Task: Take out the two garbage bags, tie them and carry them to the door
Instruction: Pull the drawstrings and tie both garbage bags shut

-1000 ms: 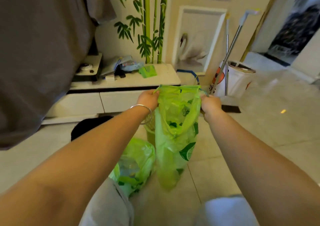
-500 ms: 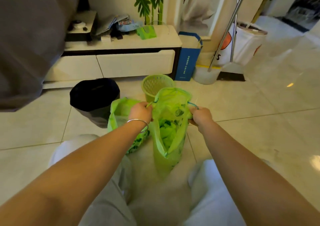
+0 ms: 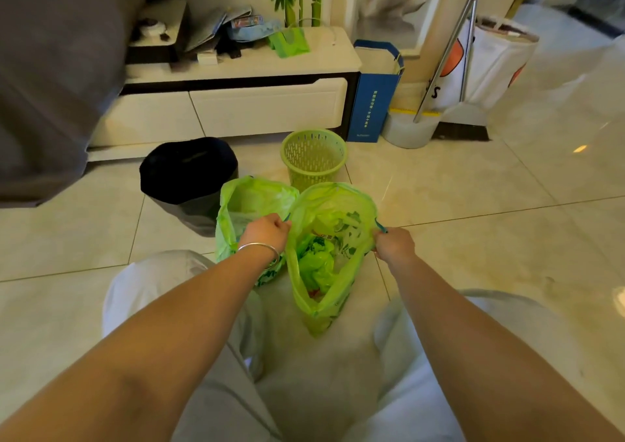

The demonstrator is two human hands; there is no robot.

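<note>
A green garbage bag [image 3: 329, 225] stands on the floor between my knees, its mouth wide open and green and white rubbish showing inside. My left hand [image 3: 269, 230], with a silver bangle on the wrist, grips the left side of its rim at a teal drawstring. My right hand [image 3: 392, 246] grips the right side at the other drawstring. A second green garbage bag [image 3: 248, 204] sits open on the floor just left of it, behind my left hand. A green perforated bin [image 3: 314, 157] stands empty behind the bags.
A black-lined bin [image 3: 189, 174] stands left of the bags. Behind are a white low cabinet [image 3: 236, 103], a blue paper bag [image 3: 373, 96], a white bucket [image 3: 407, 130] with a mop pole, and a white tote. Grey fabric [image 3: 61, 69] hangs at left. Tiled floor stretches right.
The bag came down from raised in front of the cabinet to the floor between my knees, and its mouth spread wider. My view tilted downward; both hands kept their grip.
</note>
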